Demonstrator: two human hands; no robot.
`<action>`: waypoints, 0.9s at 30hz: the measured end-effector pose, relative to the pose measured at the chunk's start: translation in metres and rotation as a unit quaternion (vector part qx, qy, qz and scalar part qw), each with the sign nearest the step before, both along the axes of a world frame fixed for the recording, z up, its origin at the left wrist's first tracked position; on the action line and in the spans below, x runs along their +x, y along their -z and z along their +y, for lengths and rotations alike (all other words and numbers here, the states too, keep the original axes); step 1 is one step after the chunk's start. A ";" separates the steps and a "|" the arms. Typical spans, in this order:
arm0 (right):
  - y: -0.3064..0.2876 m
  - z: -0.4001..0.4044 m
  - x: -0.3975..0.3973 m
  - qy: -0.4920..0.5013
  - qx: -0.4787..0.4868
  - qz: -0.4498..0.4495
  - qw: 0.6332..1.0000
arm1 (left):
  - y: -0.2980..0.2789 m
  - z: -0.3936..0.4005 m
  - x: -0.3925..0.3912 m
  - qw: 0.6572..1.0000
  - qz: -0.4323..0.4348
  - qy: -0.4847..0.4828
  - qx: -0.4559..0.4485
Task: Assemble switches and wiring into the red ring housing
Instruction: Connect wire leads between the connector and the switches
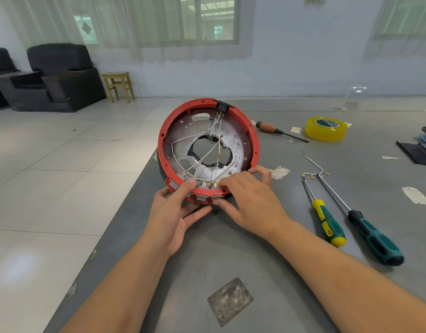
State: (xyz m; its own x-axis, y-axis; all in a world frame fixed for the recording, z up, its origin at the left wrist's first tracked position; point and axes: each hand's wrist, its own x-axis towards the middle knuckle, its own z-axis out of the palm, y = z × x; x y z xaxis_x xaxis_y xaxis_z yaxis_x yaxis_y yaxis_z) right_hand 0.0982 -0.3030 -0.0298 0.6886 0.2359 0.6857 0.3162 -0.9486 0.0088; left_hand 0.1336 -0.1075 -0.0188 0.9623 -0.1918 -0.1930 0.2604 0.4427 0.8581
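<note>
Head camera looked down on both my hands at the near rim of the red ring housing, which stood tilted up on the grey counter with its open side facing me. My left hand was partly open, thumb hooked over the rim and fingers spread underneath, gripping the housing's lower edge. My right hand lay just beside it, thumb under the rim, fingertips curled onto the inner edge; whether they pinched a wire or only pressed there I could not tell. Between my two hands, grey switches sat in the rim with brass terminals. White wires ran from them across the metal plate, beyond my fingers, to a black switch at the far rim. Well to the right of my right hand lay two green-handled screwdrivers, loose wire leads, a wooden-handled screwdriver and a yellow tape roll.
</note>
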 end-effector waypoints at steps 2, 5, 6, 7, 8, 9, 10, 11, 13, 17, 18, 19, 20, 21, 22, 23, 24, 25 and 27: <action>-0.001 0.000 0.002 -0.009 -0.003 -0.013 1.000 | 0.001 0.001 0.000 1.000 0.006 0.002 0.022; 0.000 -0.002 0.000 -0.028 0.012 -0.014 0.999 | 0.002 0.002 0.001 0.998 -0.005 0.003 0.064; 0.000 -0.002 0.000 -0.034 0.025 -0.013 0.999 | 0.002 0.001 0.001 0.997 -0.015 0.003 0.081; 0.000 -0.003 -0.001 -0.039 0.042 -0.013 0.998 | 0.001 0.000 0.001 0.995 -0.027 0.003 0.100; -0.001 -0.005 -0.001 -0.044 0.058 -0.013 0.997 | 0.000 -0.001 0.000 0.991 -0.042 -0.003 0.124; -0.002 -0.006 -0.002 -0.048 0.071 -0.011 0.996 | 0.000 -0.002 -0.001 0.986 -0.062 -0.017 0.155; -0.002 -0.007 -0.003 -0.051 0.080 -0.007 0.995 | 0.000 -0.003 -0.003 0.976 -0.090 -0.036 0.194; -0.002 -0.008 -0.004 -0.053 0.087 0.000 0.995 | 0.000 -0.003 -0.004 0.962 -0.124 -0.053 0.239; -0.002 -0.008 -0.006 -0.064 0.107 0.023 0.992 | 0.001 0.000 -0.005 0.924 -0.194 -0.075 0.322; -0.003 -0.011 -0.009 -0.082 0.124 0.051 0.988 | 0.006 -0.002 0.000 0.870 -0.276 -0.077 0.400; -0.003 -0.011 -0.009 -0.085 0.124 0.054 0.987 | 0.008 -0.003 0.000 0.861 -0.285 -0.073 0.414; -0.003 -0.013 -0.009 -0.087 0.122 0.060 0.987 | 0.007 -0.003 -0.001 0.851 -0.297 -0.069 0.427; -0.004 -0.014 -0.009 -0.089 0.118 0.068 0.987 | 0.007 -0.003 -0.003 0.843 -0.306 -0.067 0.438; -0.005 -0.016 -0.009 -0.091 0.113 0.076 0.986 | 0.006 -0.004 -0.005 0.837 -0.310 -0.062 0.447; -0.005 -0.018 -0.009 -0.093 0.109 0.082 0.986 | 0.006 -0.004 -0.006 0.832 -0.312 -0.051 0.456; -0.006 -0.020 -0.010 -0.096 0.105 0.086 0.986 | 0.006 -0.003 -0.007 0.825 -0.311 -0.039 0.471; -0.007 -0.021 -0.010 -0.098 0.102 0.088 0.986 | 0.004 -0.003 -0.007 0.812 -0.313 -0.029 0.492; -0.007 -0.023 -0.010 -0.099 0.098 0.089 0.986 | 0.003 -0.001 -0.007 0.795 -0.318 -0.023 0.516; -0.006 -0.024 -0.011 -0.102 0.089 0.096 0.986 | -0.001 0.003 -0.007 0.764 -0.325 -0.011 0.557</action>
State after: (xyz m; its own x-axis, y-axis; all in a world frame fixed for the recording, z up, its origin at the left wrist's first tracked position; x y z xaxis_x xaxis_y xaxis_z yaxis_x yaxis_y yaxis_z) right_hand 0.0876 -0.3273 -0.0235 0.7603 0.2704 0.5907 0.4800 -0.8465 -0.2303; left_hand 0.1271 -0.1043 -0.0180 0.9248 -0.2388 0.2962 -0.3784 -0.6582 0.6509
